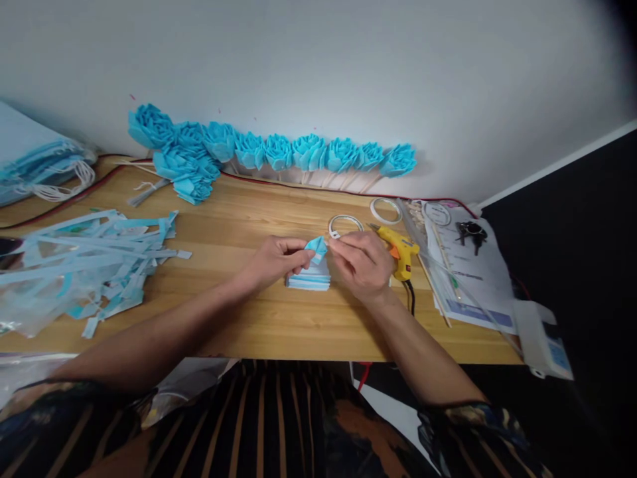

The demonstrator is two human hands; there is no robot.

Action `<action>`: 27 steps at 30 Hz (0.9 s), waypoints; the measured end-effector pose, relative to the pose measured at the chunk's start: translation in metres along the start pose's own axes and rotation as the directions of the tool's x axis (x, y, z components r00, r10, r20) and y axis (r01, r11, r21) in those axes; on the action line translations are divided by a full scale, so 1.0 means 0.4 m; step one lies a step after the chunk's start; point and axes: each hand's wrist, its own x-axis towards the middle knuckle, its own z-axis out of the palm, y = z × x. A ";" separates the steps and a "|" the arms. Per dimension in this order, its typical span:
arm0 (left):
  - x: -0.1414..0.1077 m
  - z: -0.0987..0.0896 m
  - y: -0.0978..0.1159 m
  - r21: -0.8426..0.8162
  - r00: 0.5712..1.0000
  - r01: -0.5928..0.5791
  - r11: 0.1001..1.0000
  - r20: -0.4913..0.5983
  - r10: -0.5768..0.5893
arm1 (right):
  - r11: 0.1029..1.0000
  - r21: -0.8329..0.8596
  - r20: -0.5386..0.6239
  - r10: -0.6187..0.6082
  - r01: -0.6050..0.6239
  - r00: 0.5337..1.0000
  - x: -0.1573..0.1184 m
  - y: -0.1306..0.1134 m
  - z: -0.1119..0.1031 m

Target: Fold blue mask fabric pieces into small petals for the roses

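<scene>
My left hand (279, 257) pinches a small folded piece of blue mask-like fabric (316, 248) between thumb and fingers. Close at its right side is my right hand (364, 263), thumb and fingertips pressed together. Whatever lies in that pinch is too small to make out. A small white bit shows by the right fingertips. Just below the blue piece, a stack of white and blue cut sheets (308, 281) rests on the table, partly covered by my left hand and the piece. Behind my right hand lies a roll of white tape (345, 218), partly hidden.
Several blue fabric flowers on sticks (309, 153) lean along the wall. Cut strips (104, 249) pile up at left, near bagged masks (44, 169). At right are a yellow glue gun (409, 249), a second tape roll (386, 220), thin sticks, papers (478, 292) and keys (472, 234).
</scene>
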 end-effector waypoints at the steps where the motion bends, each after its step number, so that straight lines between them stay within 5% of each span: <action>1: 0.000 0.000 0.000 0.004 1.000 -0.001 1.000 0.003 0.001 | 1.000 -0.002 -0.001 -0.005 0.005 1.000 0.000 0.000 0.000; 27: 0.000 -0.004 -0.005 0.015 1.000 -0.018 1.000 0.007 0.018 | 1.000 -0.016 0.059 0.028 -0.027 0.998 -0.016 0.002 0.007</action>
